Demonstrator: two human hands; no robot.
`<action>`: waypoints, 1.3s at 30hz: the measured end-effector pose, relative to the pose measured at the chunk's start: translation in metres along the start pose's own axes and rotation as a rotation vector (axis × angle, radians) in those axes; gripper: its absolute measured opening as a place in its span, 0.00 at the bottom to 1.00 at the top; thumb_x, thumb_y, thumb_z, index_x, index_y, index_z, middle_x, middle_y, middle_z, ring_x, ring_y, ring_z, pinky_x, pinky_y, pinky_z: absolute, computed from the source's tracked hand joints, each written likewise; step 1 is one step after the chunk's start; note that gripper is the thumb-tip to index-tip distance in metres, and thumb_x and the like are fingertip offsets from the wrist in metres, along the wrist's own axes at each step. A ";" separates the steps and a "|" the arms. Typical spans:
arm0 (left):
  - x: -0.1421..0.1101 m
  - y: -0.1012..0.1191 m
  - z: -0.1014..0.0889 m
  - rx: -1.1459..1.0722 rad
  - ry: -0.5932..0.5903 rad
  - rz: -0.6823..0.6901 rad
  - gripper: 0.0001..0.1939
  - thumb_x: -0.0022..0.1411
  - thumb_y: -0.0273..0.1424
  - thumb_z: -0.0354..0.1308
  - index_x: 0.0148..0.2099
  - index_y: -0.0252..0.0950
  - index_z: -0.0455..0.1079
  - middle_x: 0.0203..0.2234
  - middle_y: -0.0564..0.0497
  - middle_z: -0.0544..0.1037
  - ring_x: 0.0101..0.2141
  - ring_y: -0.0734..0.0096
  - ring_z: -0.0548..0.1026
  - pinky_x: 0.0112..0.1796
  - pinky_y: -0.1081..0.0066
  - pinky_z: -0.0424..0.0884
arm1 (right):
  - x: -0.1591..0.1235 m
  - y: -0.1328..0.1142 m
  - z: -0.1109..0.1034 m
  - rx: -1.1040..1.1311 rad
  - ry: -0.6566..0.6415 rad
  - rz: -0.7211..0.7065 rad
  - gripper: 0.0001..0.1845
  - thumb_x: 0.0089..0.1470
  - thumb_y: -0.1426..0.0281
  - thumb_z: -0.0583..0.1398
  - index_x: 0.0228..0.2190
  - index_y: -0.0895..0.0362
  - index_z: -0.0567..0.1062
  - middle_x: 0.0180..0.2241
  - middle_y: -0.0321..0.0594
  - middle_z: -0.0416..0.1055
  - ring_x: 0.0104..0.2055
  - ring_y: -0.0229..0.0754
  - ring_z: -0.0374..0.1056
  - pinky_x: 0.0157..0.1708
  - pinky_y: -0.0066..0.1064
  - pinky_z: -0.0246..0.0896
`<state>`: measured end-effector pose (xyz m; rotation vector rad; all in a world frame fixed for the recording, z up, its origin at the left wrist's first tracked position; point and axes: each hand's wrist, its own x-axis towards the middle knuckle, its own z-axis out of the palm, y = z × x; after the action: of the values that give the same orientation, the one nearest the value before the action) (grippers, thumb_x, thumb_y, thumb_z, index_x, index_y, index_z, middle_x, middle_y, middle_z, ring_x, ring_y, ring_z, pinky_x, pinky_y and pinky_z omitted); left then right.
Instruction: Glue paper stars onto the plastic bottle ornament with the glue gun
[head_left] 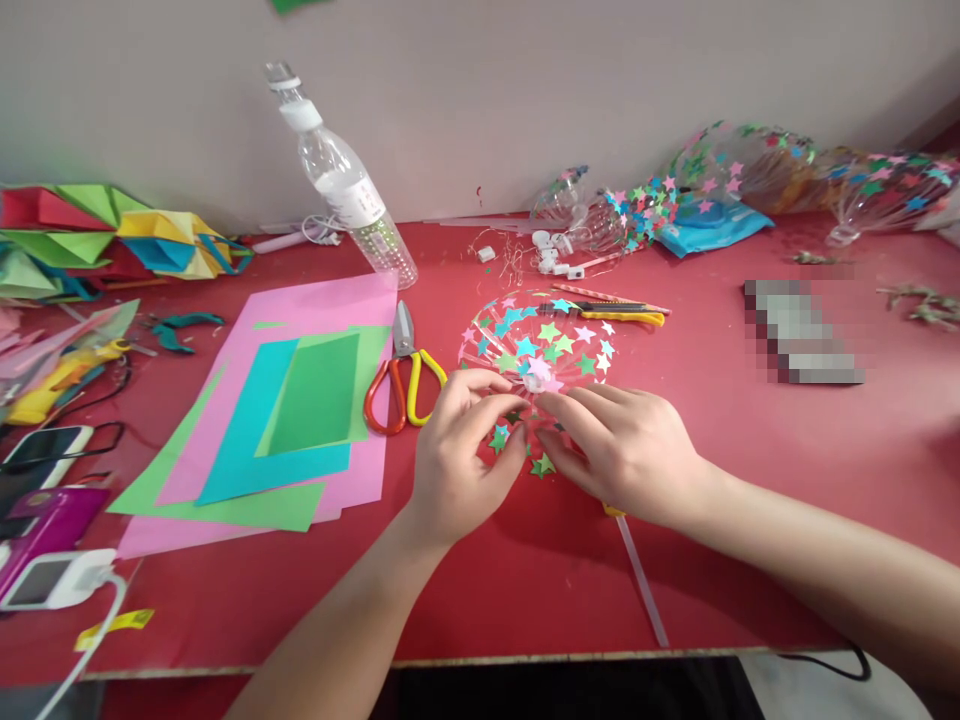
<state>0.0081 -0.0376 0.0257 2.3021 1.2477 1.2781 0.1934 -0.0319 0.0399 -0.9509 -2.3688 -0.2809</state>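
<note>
A round clear-plastic ornament (525, 345), made of thin strips dotted with pink, green and blue stars, lies in front of me on the red table. My left hand (472, 440) curls in from the left, its fingertips pinched at the ornament's middle. From the right, my right hand (626, 440) meets it there, thumb and fingers bent around the same spot. What exactly sits between the fingertips is hidden. Beside my left hand lie scissors (405, 375) with one red and one yellow handle. Under my right wrist a pale glue stick (643, 580) pokes out.
Coloured paper sheets (315, 390) lie left. Behind them leans a plastic bottle (352, 195). A yellow cutter (622, 312) rests past the ornament. More starred ornaments (637, 210) line the wall. Phones (45, 460) and cables crowd the left edge; a pixelated object (806, 335) lies right.
</note>
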 end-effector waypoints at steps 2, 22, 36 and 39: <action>0.000 0.000 0.001 -0.005 -0.008 -0.008 0.08 0.60 0.22 0.58 0.41 0.36 0.71 0.41 0.47 0.70 0.35 0.72 0.73 0.33 0.69 0.74 | -0.001 0.000 0.000 0.032 -0.002 0.028 0.09 0.60 0.70 0.55 0.36 0.61 0.73 0.27 0.39 0.75 0.26 0.35 0.67 0.21 0.29 0.49; -0.002 0.002 0.005 -0.087 -0.032 -0.062 0.08 0.58 0.21 0.58 0.40 0.36 0.71 0.40 0.48 0.70 0.37 0.70 0.73 0.34 0.69 0.74 | -0.001 0.000 0.002 0.185 -0.067 0.173 0.10 0.61 0.70 0.53 0.33 0.60 0.73 0.20 0.32 0.70 0.19 0.31 0.62 0.20 0.26 0.43; -0.004 0.002 0.008 -0.084 -0.027 -0.103 0.06 0.59 0.24 0.59 0.39 0.37 0.71 0.40 0.48 0.70 0.25 0.80 0.65 0.24 0.75 0.68 | -0.001 0.001 0.004 0.221 -0.088 0.214 0.09 0.60 0.70 0.54 0.31 0.58 0.72 0.19 0.31 0.68 0.19 0.30 0.59 0.20 0.26 0.43; -0.003 0.002 0.008 -0.073 -0.027 -0.108 0.06 0.58 0.24 0.60 0.39 0.37 0.71 0.40 0.49 0.69 0.24 0.80 0.64 0.23 0.75 0.66 | -0.001 0.001 0.004 0.228 -0.089 0.230 0.08 0.59 0.70 0.55 0.30 0.58 0.72 0.19 0.30 0.68 0.18 0.30 0.59 0.20 0.25 0.43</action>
<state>0.0141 -0.0399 0.0202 2.1632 1.2757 1.2313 0.1925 -0.0300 0.0358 -1.1302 -2.2813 0.1200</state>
